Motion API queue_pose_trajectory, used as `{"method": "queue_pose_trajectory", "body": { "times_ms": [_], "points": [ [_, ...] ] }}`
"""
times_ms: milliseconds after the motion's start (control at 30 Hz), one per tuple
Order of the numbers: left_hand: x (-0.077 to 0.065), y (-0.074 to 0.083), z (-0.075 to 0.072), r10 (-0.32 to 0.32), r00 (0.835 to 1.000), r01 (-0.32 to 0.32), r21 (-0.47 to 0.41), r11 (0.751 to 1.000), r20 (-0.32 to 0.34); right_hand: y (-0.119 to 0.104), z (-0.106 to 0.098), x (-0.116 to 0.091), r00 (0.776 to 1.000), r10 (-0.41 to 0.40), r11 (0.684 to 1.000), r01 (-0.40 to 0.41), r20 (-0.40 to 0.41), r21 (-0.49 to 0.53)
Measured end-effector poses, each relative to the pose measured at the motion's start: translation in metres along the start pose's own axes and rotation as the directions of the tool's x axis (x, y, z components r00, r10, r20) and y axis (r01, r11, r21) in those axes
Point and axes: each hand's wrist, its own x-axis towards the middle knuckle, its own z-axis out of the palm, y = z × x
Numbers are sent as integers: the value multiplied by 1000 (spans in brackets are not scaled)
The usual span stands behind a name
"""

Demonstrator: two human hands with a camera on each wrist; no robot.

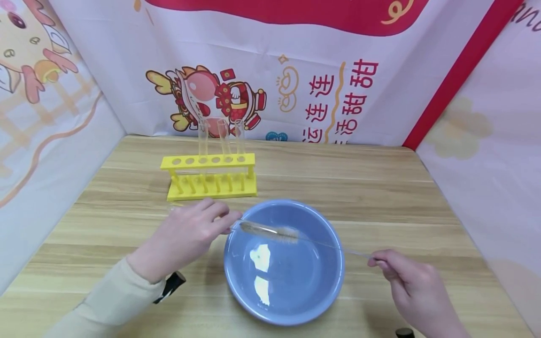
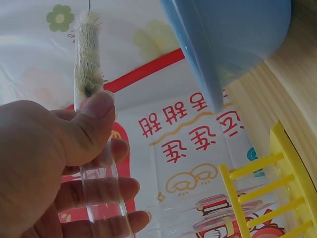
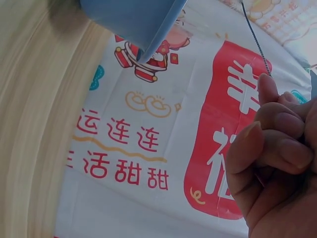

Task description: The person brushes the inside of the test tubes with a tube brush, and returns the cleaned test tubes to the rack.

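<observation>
My left hand (image 1: 192, 234) grips a clear glass test tube (image 2: 101, 198), thumb on one side and fingers wrapped round the other. Bristles of a test tube brush (image 2: 88, 59) sit inside the tube's mouth end, some of them poking out past the rim. From the bristles a thin twisted wire handle (image 3: 255, 37) runs across to my right hand (image 1: 416, 286), which pinches its far end with the fingers curled. Tube and brush are held over the left and middle part of a blue basin (image 1: 284, 319), which has shiny reflections at its bottom.
Behind the basin to the left stands a yellow test tube rack (image 1: 211, 195) with three clear test tubes (image 1: 203, 138) upright in it. The wooden table (image 1: 380, 197) ends at printed cloth walls (image 1: 262, 42) at the back and both sides.
</observation>
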Motion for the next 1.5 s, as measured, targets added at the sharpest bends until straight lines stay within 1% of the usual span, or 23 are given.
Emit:
{"method": "queue_pose_trajectory", "body": {
  "times_ms": [167, 333, 400, 467, 533, 600, 700, 767, 833, 933, 1067, 1200, 1267, 1367, 1500],
  "points": [
    [3, 3, -2, 1, 1000, -1, 5, 1000, -1, -5, 0, 3, 999, 26, 999, -27, 41, 18],
    [6, 7, -3, 12, 1000, -12, 9, 1000, -16, -7, 3, 6, 1000, 7, 1000, -8, 22, 29],
    [8, 9, -3, 22, 999, -22, 15, 1000, -24, -8, 5, 6, 1000, 1, 999, -3, 27, 45],
    [9, 10, -3, 34, 999, -34, 25, 999, -35, -10, 6, 7, 999, 11, 998, -14, 45, 55],
    [10, 11, -3, 44, 998, -43, 30, 999, -45, -11, 8, 7, 999, -4, 997, 1, 36, 73],
    [12, 13, -3, 53, 997, -52, 32, 998, -52, -12, 8, 8, 999, 4, 997, -8, 46, 71],
    [15, 16, -3, 81, 995, -79, 34, 996, -58, -17, 11, 11, 998, 3, 995, -9, 60, 95],
    [18, 20, -3, 109, 992, -106, 37, 994, -61, -22, 13, 13, 995, 10, 992, -22, 95, 122],
    [22, 26, -2, 139, 988, -136, 50, 989, -65, -26, 18, 15, 993, 0, 987, -19, 116, 157],
    [27, 33, -1, 175, 982, -169, 85, 982, -73, -31, 25, 17, 993, -30, 980, 7, 114, 196],
    [33, 39, 0, 210, 973, -197, 131, 972, -96, -34, 32, 21, 995, -52, 973, 32, 85, 228],
    [37, 44, 3, 246, 961, -221, 183, 958, -125, -40, 34, 25, 995, -29, 971, 4, 99, 240],
    [39, 45, 3, 247, 960, -220, 191, 957, -131, -42, 34, 27, 994, -13, 971, -13, 107, 239],
    [40, 47, 3, 235, 963, -209, 187, 960, -130, -44, 34, 28, 994, 8, 971, -35, 113, 236],
    [39, 49, 2, 217, 970, -200, 148, 968, -107, -43, 34, 29, 994, -14, 979, -9, 111, 203]
  ]
}}
